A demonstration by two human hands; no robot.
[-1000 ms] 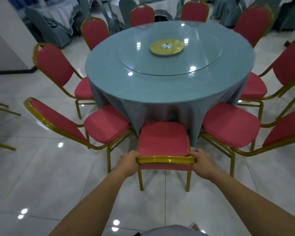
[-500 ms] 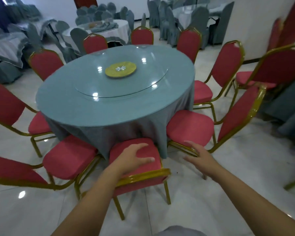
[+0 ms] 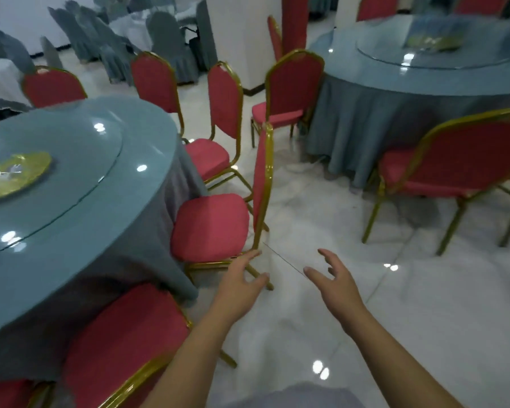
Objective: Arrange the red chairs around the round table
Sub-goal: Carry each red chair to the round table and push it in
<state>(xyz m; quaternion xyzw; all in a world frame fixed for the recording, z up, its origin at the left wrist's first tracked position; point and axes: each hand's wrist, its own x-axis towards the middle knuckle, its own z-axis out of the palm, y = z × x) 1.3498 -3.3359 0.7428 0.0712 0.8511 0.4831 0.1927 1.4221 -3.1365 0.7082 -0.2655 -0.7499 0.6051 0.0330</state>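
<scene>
The round table (image 3: 80,231) with a grey-blue cloth and a glass turntable fills the left side. A red chair with a gold frame (image 3: 130,343) sits tucked against its near edge, below my left forearm. Another red chair (image 3: 212,225) stands just ahead, its seat toward the table and its back edge-on to me. My left hand (image 3: 242,285) hovers with fingers spread just in front of that chair's front rail, holding nothing. My right hand (image 3: 333,282) is out over the bare floor, fingers spread and empty. More red chairs (image 3: 224,113) ring the table's far side.
A second round table (image 3: 395,98) stands at the right with red chairs (image 3: 454,163) beside it. A white pillar (image 3: 242,39) rises between the tables. Grey-covered chairs (image 3: 165,39) fill the back. Glossy white tiles (image 3: 365,319) stretch between the tables.
Both hands let go of the near chair's backrest. My view swung right; the hands now reach toward the neighbouring chair on the right.
</scene>
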